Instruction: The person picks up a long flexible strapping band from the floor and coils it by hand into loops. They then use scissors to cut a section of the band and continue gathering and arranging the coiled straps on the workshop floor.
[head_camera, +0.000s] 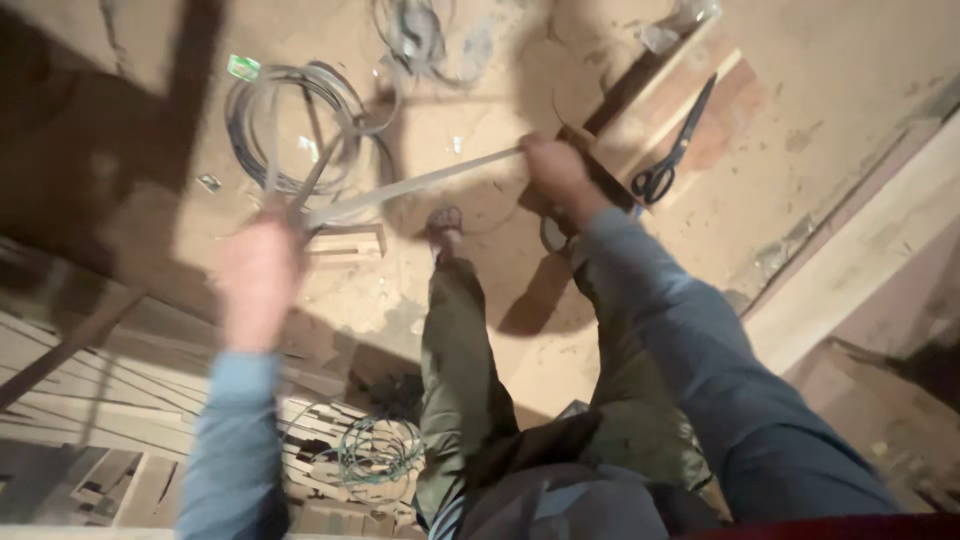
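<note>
Right hand (553, 170) clamped on end of flat pale strip (420, 186), stretched across sandy floor (480, 330) to left hand (262, 268), blurred, closed on other end. Judgement: keep strip taut, level, both grips firm. Scissors (672, 152) near right hand; wire coil (290, 125) beyond.

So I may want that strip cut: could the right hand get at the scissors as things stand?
Probably yes, once freed. The right hand grips one end of the strip, and the scissors lie in the open on the board just beside it, with nothing between them.
</note>
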